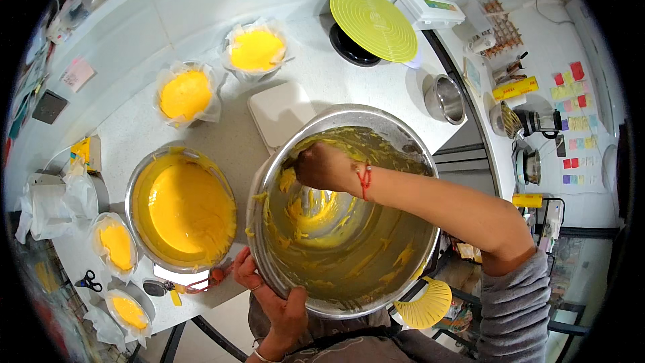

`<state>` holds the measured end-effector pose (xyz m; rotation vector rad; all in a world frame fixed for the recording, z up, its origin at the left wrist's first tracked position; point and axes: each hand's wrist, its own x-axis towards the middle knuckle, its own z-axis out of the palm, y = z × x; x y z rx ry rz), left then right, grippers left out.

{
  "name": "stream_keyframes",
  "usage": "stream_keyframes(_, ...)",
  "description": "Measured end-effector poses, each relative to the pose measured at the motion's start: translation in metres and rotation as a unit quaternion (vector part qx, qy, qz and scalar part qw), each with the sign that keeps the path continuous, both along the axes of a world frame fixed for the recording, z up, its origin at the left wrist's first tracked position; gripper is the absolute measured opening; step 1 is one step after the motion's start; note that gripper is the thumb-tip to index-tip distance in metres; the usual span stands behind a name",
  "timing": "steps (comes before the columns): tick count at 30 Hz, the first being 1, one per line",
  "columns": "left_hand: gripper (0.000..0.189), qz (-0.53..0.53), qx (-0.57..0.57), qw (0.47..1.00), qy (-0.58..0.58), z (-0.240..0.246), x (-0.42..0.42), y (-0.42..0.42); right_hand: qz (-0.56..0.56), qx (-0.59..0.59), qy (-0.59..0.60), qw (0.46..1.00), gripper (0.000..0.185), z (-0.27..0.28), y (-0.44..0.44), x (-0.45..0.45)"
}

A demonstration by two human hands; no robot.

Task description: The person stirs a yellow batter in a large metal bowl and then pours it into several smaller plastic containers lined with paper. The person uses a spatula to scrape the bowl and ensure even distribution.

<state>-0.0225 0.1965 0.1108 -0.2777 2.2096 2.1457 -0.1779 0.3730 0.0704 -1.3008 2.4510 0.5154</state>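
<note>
A large stainless steel mixing bowl (pixel 347 282) is tilted before me, its inner wall smeared with yellow batter. At the lower left, my left hand (pixel 279 300) grips its rim, thumb on the near side. Down inside the bowl is my right hand (pixel 322 166), curled close to the far left wall. Whatever it may hold is hidden by the fist. Left of the tilted bowl stands a second steel bowl (pixel 132 201) with smooth yellow batter (pixel 176 206) in it. Behind the tilted bowl, a white flat kitchen scale (pixel 279 111) is partly covered by it.
Several paper-lined tins of yellow batter, including one tin (pixel 185 95) and another (pixel 256 50), stand on the white counter (pixel 211 136). Scissors (pixel 89 281) lie at left. A green round mat (pixel 374 22) leans on a black turntable (pixel 350 50); a small steel bowl (pixel 446 101) sits at right.
</note>
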Motion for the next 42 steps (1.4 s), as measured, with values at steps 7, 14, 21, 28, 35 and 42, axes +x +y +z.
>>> stream_keyframes(7, 0.062, -0.02, -0.015, 1.0, 0.014, 0.002, 0.001, 0.001, -0.009, -0.163, -0.154, 0.975, 0.011, -0.039, 0.001, 0.032)
stream_keyframes(14, 0.06, 0.003, -0.022, 1.0, 0.017, 0.003, -0.001, 0.002, -0.089, 0.082, -0.286, 0.951, 0.016, -0.029, 0.007, 0.028)
stream_keyframes(21, 0.06, 0.001, 0.013, 1.0, 0.01, 0.005, 0.001, 0.002, -0.226, -0.059, -0.31, 0.922, 0.02, 0.049, 0.061, 0.039)
stream_keyframes(28, 0.063, -0.038, -0.007, 0.998, 0.041, 0.001, 0.003, -0.001, -0.39, -0.167, -0.212, 0.881, 0.018, 0.175, 0.087, 0.081)
stream_keyframes(35, 0.07, -0.061, 0.097, 0.993, 0.021, -0.013, 0.012, -0.016, -0.453, -0.304, -0.078, 0.835, 0.015, 0.262, 0.048, 0.106)
stream_keyframes(42, 0.066, 0.068, 0.157, 0.985, -0.02, -0.014, 0.033, -0.062, -0.303, -0.336, 0.029, 0.891, 0.015, 0.27, -0.059, 0.091)
